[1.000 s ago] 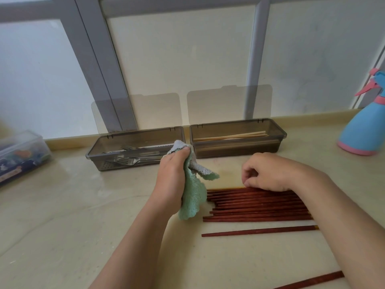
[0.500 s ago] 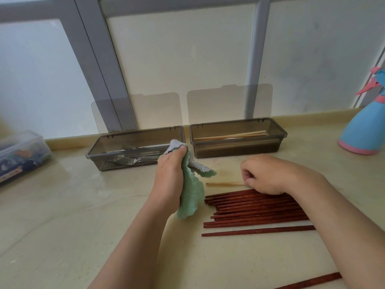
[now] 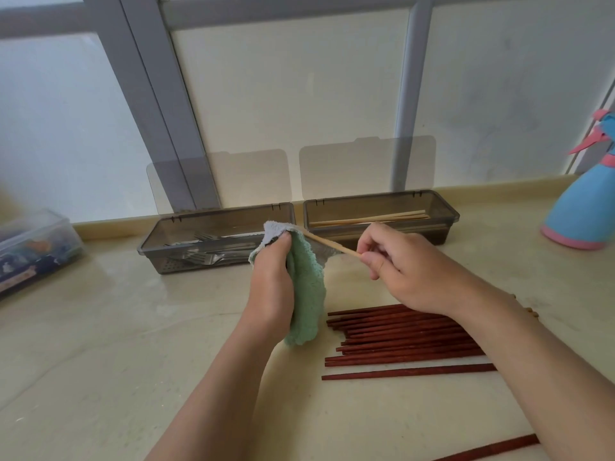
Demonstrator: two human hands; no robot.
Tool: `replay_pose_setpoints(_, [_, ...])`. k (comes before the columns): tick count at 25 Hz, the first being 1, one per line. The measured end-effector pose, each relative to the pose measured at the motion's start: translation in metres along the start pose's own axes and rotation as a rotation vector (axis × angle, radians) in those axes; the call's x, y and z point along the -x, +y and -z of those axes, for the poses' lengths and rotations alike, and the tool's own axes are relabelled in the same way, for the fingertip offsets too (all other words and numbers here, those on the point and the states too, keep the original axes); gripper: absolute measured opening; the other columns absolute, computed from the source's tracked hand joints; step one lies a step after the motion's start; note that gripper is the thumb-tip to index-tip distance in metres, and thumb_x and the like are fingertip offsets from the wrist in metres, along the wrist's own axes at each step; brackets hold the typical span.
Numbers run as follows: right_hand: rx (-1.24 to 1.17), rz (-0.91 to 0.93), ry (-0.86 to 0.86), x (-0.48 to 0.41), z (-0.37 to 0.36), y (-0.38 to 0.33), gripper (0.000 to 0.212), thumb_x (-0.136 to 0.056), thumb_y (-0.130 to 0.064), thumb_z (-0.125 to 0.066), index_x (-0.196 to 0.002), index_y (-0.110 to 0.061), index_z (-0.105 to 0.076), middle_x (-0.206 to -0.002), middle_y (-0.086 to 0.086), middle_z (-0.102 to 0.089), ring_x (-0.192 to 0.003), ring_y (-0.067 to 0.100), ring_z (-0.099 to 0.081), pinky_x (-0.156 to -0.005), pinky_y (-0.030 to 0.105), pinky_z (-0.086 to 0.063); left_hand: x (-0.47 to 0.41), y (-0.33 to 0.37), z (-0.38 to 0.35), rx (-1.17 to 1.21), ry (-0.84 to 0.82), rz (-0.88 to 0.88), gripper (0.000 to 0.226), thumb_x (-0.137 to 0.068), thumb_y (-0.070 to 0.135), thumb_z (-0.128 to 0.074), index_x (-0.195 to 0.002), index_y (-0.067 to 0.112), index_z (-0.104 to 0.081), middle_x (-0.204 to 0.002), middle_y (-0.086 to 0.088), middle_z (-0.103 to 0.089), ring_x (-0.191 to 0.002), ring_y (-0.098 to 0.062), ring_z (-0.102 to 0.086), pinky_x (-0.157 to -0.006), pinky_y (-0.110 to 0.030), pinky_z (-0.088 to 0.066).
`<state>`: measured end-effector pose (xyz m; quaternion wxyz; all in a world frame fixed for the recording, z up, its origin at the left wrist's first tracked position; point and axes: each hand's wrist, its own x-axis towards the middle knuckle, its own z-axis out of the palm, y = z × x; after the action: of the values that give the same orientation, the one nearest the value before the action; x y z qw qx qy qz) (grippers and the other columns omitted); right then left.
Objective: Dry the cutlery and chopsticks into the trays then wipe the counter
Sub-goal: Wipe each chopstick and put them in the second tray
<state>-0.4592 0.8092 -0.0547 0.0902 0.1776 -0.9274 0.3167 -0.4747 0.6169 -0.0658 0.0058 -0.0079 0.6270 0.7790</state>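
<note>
As left hand (image 3: 271, 287) grips cloth (image 3: 307, 287), right hand (image 3: 409, 271) pinches chopstick (image 3: 327, 243); seemingly touching.

Head view — looking down, close over counter (image 3: 100, 327).

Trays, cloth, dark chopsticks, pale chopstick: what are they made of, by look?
By look: left tray and right tray, smoky translucent plastic, glossy, forks showing through the wall; cloth, green terry or microfibre, fuzzy nap; dark chopsticks, reddish-brown wood, likely lacquered, faint sheen; pale chopstick, bare bamboo or light wood, matte.
</note>
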Motion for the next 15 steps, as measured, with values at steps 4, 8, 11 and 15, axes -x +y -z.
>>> replay_pose_setpoints(4, [-0.051, 0.031, 0.016, 0.001, -0.011, -0.008, 0.011, -0.103, -0.021, -0.050, -0.094, -0.026, -0.053, -0.077, -0.003, -0.065, -0.066, 0.014, -0.059, -0.066, 0.045, -0.054, -0.002, -0.004, 0.001, -0.210, 0.007, -0.115, 0.042, -0.106, 0.031, -0.036, -0.088, 0.002, -0.059, -0.070, -0.008, -0.059, -0.063, -0.020, -0.059, -0.058, -0.034, -0.050])
replay_pose_setpoints(8, [-0.098, 0.106, 0.062, -0.003, -0.032, -0.023, 0.011, -0.103, -0.021, -0.051, -0.093, -0.021, -0.053, -0.076, 0.001, -0.064, -0.066, 0.017, -0.061, -0.063, 0.047, -0.053, 0.002, -0.012, -0.008, -0.336, -0.043, -0.222, 0.047, -0.108, 0.028, -0.033, -0.074, 0.006, -0.058, -0.061, 0.005, -0.056, -0.061, -0.011, -0.053, -0.062, -0.034, -0.044])
replay_pose_setpoints(11, [-0.152, 0.043, 0.039, -0.005, -0.026, -0.021, 0.007, -0.102, -0.024, -0.054, -0.097, -0.023, -0.058, -0.083, -0.004, -0.068, -0.073, 0.009, -0.066, -0.069, 0.037, -0.056, 0.002, -0.009, -0.010, -0.302, -0.008, -0.223, 0.045, -0.108, 0.026, -0.033, -0.076, 0.008, -0.060, -0.063, 0.003, -0.059, -0.060, -0.011, -0.056, -0.061, -0.030, -0.046])
replay_pose_setpoints(15, [-0.060, -0.070, -0.139, -0.002, -0.008, -0.008, 0.018, -0.105, -0.029, -0.049, -0.100, -0.027, -0.066, -0.076, -0.004, -0.068, -0.056, 0.005, -0.055, -0.057, 0.030, -0.048, -0.012, -0.001, 0.001, -0.152, 0.221, -0.179, 0.044, -0.107, 0.029, -0.035, -0.074, 0.014, -0.059, -0.065, 0.003, -0.060, -0.062, -0.016, -0.055, -0.062, -0.030, -0.047])
